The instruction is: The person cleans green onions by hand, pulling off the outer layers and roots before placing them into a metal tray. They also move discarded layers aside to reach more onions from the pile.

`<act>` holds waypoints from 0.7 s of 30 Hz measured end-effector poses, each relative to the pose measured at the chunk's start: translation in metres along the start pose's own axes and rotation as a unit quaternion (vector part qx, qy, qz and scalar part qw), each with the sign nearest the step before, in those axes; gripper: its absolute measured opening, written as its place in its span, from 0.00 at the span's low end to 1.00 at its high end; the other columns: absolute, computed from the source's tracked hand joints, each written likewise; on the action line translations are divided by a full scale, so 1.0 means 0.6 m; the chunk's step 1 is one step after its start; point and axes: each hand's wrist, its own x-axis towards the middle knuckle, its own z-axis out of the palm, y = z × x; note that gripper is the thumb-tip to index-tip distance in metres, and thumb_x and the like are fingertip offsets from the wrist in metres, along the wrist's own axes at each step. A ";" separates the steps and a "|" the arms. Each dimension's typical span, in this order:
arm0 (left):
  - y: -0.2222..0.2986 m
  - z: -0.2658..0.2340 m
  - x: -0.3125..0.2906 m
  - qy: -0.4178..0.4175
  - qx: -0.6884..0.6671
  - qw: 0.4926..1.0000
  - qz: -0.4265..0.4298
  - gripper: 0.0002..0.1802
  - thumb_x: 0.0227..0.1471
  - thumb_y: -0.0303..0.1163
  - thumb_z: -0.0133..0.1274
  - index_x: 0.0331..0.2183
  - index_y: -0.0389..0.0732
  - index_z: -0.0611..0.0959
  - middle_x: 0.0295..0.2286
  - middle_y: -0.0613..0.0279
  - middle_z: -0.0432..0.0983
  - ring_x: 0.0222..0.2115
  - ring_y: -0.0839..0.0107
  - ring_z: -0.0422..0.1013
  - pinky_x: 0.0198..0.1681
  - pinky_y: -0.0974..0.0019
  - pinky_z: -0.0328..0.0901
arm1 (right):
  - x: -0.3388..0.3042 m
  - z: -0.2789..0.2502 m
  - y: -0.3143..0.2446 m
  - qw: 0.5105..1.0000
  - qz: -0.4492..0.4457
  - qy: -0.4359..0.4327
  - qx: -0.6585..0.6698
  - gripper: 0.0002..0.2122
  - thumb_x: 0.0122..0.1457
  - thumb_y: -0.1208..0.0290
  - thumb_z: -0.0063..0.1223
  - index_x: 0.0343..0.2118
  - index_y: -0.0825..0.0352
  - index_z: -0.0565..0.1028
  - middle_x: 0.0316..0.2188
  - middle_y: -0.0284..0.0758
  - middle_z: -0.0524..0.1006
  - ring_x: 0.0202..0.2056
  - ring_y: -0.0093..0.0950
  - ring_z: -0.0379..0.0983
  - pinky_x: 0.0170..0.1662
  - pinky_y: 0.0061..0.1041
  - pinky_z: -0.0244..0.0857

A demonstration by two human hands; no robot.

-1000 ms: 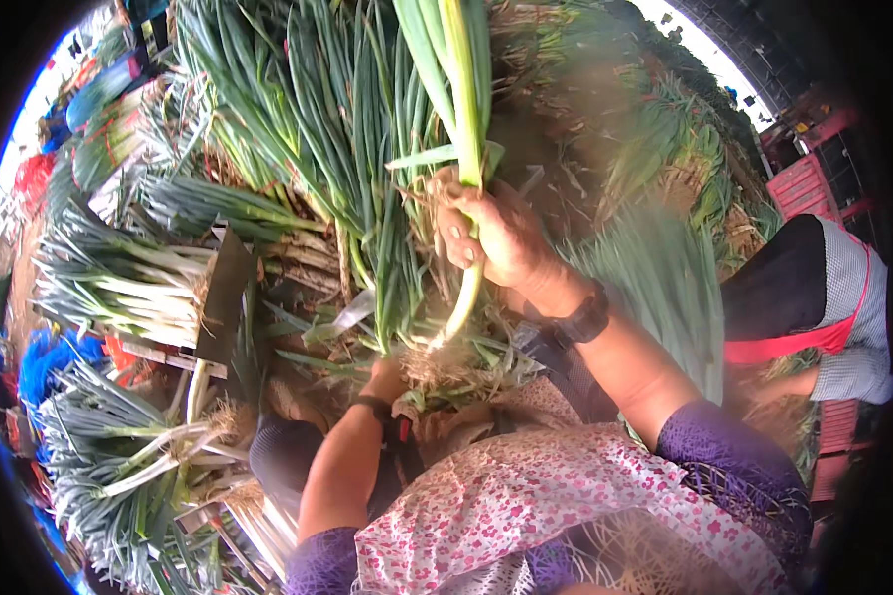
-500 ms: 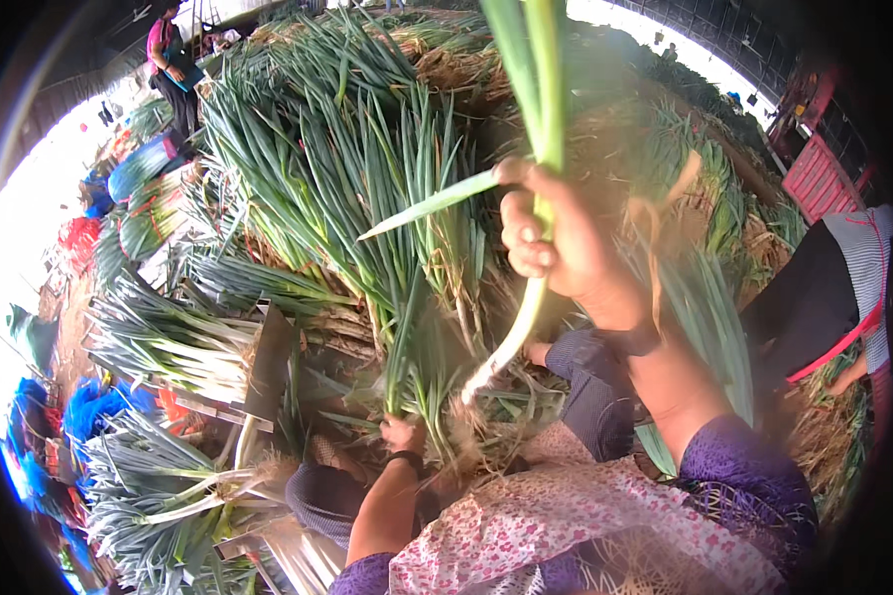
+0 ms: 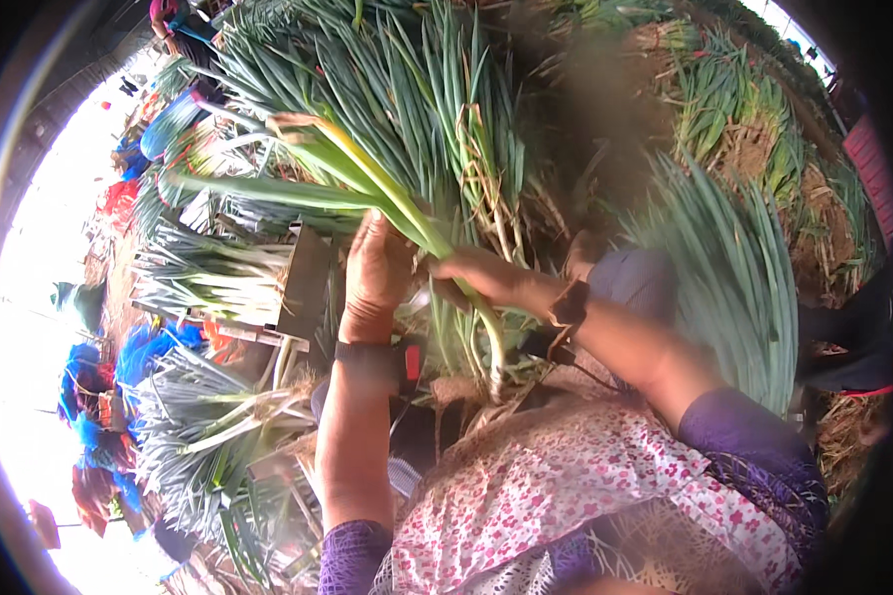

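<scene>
While the right hand [image 3: 488, 277] is gripping a leek [image 3: 419, 224] — slanting, root end [image 3: 497, 369] toward the floral cloth [image 3: 551, 481] — the left hand [image 3: 379, 270] is resting against its leaves [image 3: 278, 190], whether pinching I cannot tell.

Checked the head view for lettering; I could read no text, label, brand, number or sign anywhere.
</scene>
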 end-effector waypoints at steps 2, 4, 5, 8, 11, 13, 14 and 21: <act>-0.004 -0.002 -0.010 0.074 -0.001 0.996 0.059 0.18 0.55 0.36 0.47 0.46 0.40 0.69 0.41 0.59 0.69 0.41 0.64 0.67 0.45 0.57 0.62 | 0.017 0.003 0.016 0.898 -0.202 0.225 -0.320 0.14 0.54 0.68 0.53 0.39 0.72 0.72 0.22 0.37 0.74 0.23 0.24 0.72 0.27 0.24 0.66; -0.009 0.004 -0.018 0.118 -0.002 0.990 0.079 0.19 0.54 0.37 0.49 0.45 0.40 0.69 0.39 0.60 0.70 0.39 0.66 0.68 0.43 0.60 0.63 | 0.020 0.004 0.036 0.854 -0.242 0.259 -0.381 0.14 0.55 0.69 0.52 0.42 0.70 0.71 0.24 0.34 0.74 0.25 0.21 0.70 0.29 0.21 0.65; -0.013 0.005 -0.017 0.122 -0.001 0.989 0.078 0.19 0.54 0.37 0.49 0.45 0.40 0.69 0.39 0.60 0.70 0.39 0.66 0.68 0.43 0.60 0.63 | 0.021 0.004 0.043 0.799 -0.282 0.290 -0.445 0.14 0.56 0.71 0.51 0.45 0.69 0.71 0.26 0.32 0.74 0.27 0.18 0.67 0.31 0.19 0.65; -0.020 0.006 -0.011 0.213 0.096 0.968 0.092 0.17 0.54 0.39 0.50 0.41 0.39 0.71 0.36 0.60 0.71 0.35 0.68 0.68 0.38 0.65 0.64 | 0.033 -0.006 0.071 0.824 -0.303 0.323 -0.353 0.12 0.58 0.69 0.47 0.42 0.69 0.72 0.26 0.34 0.74 0.28 0.20 0.69 0.31 0.22 0.64; -0.004 -0.014 -0.021 0.213 0.180 0.948 0.154 0.15 0.55 0.40 0.47 0.39 0.40 0.72 0.32 0.61 0.71 0.33 0.66 0.69 0.39 0.63 0.65 | 0.037 -0.004 0.082 0.849 -0.331 0.346 -0.224 0.11 0.60 0.68 0.45 0.40 0.69 0.74 0.24 0.35 0.75 0.28 0.20 0.70 0.31 0.23 0.64; -0.017 -0.005 -0.016 0.288 -0.001 0.948 0.137 0.20 0.54 0.45 0.48 0.41 0.39 0.71 0.31 0.61 0.70 0.33 0.66 0.68 0.42 0.60 0.63 | 0.030 -0.002 0.081 0.884 -0.375 0.268 -0.083 0.12 0.62 0.66 0.42 0.41 0.68 0.74 0.25 0.33 0.75 0.28 0.19 0.69 0.32 0.21 0.64; -0.025 0.005 -0.017 0.304 -0.017 0.941 0.144 0.24 0.52 0.48 0.49 0.43 0.39 0.69 0.31 0.61 0.70 0.33 0.66 0.67 0.43 0.59 0.62 | 0.018 -0.003 0.083 0.871 -0.359 0.298 -0.151 0.14 0.63 0.64 0.39 0.40 0.68 0.74 0.24 0.32 0.74 0.28 0.17 0.68 0.32 0.20 0.63; 0.025 -0.074 -0.042 0.322 -0.048 0.941 0.092 0.16 0.55 0.50 0.41 0.32 0.48 0.69 0.22 0.69 0.65 0.15 0.78 0.57 0.16 0.74 0.56 | -0.097 -0.043 0.138 0.893 -0.028 0.123 -0.432 0.16 0.62 0.58 0.39 0.33 0.67 0.73 0.17 0.31 0.71 0.18 0.20 0.66 0.20 0.24 0.60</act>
